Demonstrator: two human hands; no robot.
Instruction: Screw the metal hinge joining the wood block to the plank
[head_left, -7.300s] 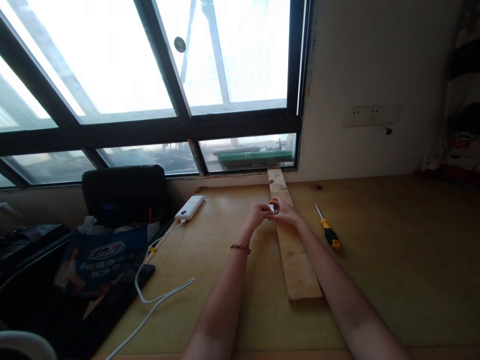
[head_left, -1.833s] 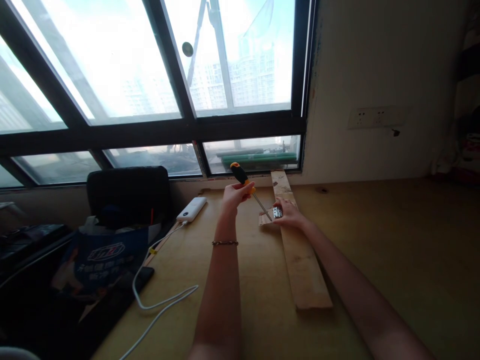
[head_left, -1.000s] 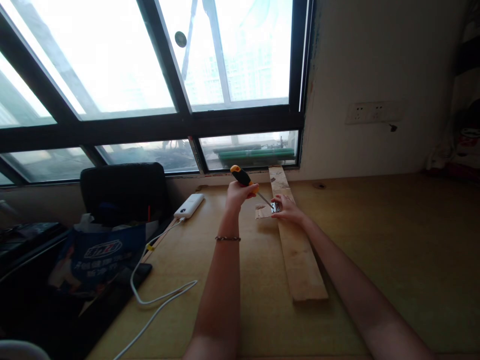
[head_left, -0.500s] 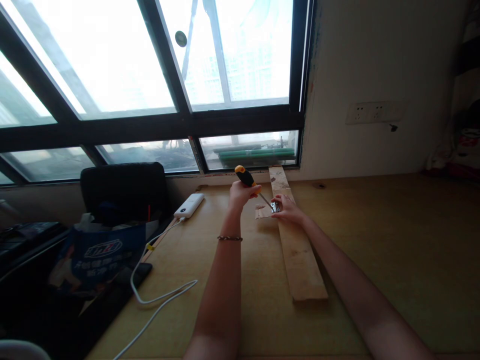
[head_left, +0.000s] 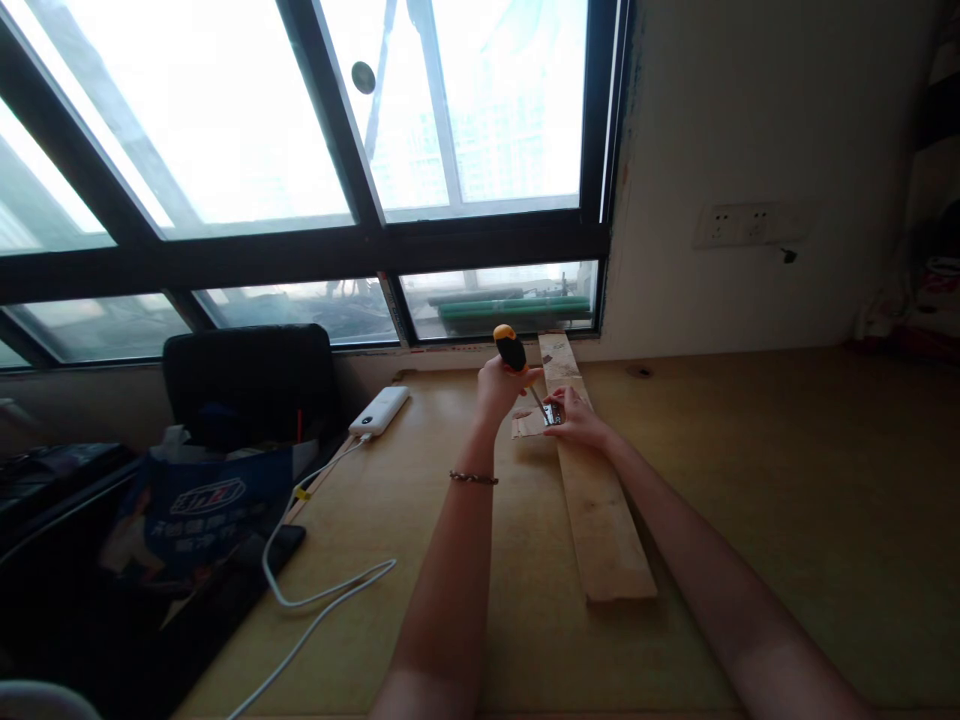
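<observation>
Here the left hand [head_left: 501, 386] grips a screwdriver [head_left: 514, 352] beside the plank [head_left: 600, 520] edge.

1. Two hands: the left hand [head_left: 501, 385] and the right hand [head_left: 576, 422].
2. One screwdriver [head_left: 517, 360] with a black and yellow handle.
3. One small metal hinge [head_left: 553, 414].
4. Two pieces of wood: one long plank [head_left: 596, 520] and one small wood block [head_left: 527, 427].
5. One white power bank [head_left: 379, 411].
6. One white cable [head_left: 315, 600].
7. One bracelet [head_left: 472, 478].
8. One black chair [head_left: 247, 385].
9. One blue bag [head_left: 199, 505].
10. One wall socket strip [head_left: 746, 224].
11. One counter [head_left: 787, 480].
</observation>
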